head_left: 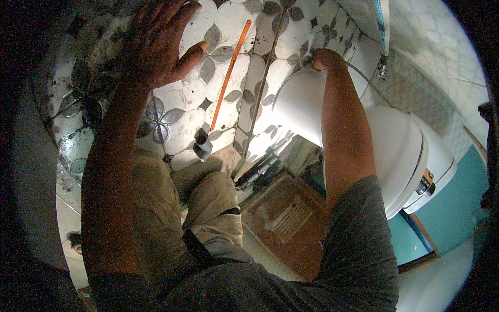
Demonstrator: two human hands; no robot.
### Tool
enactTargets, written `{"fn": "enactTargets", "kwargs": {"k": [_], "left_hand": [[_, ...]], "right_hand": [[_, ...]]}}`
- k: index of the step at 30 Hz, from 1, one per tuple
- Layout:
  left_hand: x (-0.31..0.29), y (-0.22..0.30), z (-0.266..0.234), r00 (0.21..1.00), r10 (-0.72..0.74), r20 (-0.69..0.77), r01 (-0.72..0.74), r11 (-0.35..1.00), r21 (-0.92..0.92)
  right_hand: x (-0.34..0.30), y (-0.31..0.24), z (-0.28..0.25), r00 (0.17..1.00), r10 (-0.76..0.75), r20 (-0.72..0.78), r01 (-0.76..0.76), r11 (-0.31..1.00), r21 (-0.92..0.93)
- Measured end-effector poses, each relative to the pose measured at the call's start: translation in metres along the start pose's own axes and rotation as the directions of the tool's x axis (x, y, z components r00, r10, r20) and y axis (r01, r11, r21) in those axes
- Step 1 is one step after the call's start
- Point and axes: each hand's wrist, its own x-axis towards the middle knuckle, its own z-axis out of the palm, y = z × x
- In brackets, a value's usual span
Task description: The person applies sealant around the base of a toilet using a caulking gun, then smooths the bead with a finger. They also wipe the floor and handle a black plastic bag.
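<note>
My left hand [163,49] is stretched over the patterned floor tiles [195,78], fingers spread, with nothing in it. Whether its palm touches the tiles is unclear. To its right lies a thin orange strip [230,75], and a short grey cylinder [202,145] is at the strip's near end. My right hand [328,59] is curled closed at the far edge of a smooth white curved fixture [301,101]. Its fingertips are mostly hidden, so what it grips cannot be made out. A thin grey hose [359,72] runs right from beside that hand.
A white toilet [397,151] with a closed lid stands at the right. Below my right arm is a brown square board [288,223] with a paper label. Dark tools [260,169] lie beside my knee. A pale blue-and-white tube [382,23] stands by the far right wall.
</note>
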Motion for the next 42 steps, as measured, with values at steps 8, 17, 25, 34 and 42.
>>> {"fn": "enactTargets", "kwargs": {"k": [8, 17, 25, 34, 42], "left_hand": [[-0.003, 0.005, -0.004, 0.998, -0.058, 0.016, 0.056, 0.996, 0.074], [-0.002, 0.004, -0.005, 0.992, -0.095, 0.085, 0.088, 0.992, 0.086], [-0.003, 0.006, -0.005, 0.996, -0.073, 0.043, 0.067, 0.989, 0.131], [-0.008, 0.002, 0.002, 0.999, -0.054, -0.006, 0.054, 0.991, 0.122], [-0.001, 0.004, -0.007, 0.989, -0.11, 0.099, 0.104, 0.992, 0.067]], "right_hand": [[-0.066, -0.026, -0.034, 0.983, 0.114, -0.147, -0.061, 0.944, 0.325], [-0.166, -0.051, -0.079, 0.966, 0.09, -0.243, 0.053, 0.849, 0.526], [-0.161, -0.066, -0.073, 0.947, 0.18, -0.265, -0.001, 0.828, 0.561], [-0.181, -0.08, -0.076, 0.935, 0.173, -0.309, 0.062, 0.78, 0.623], [-0.203, -0.106, -0.077, 0.898, 0.256, -0.357, 0.046, 0.753, 0.657]]}}
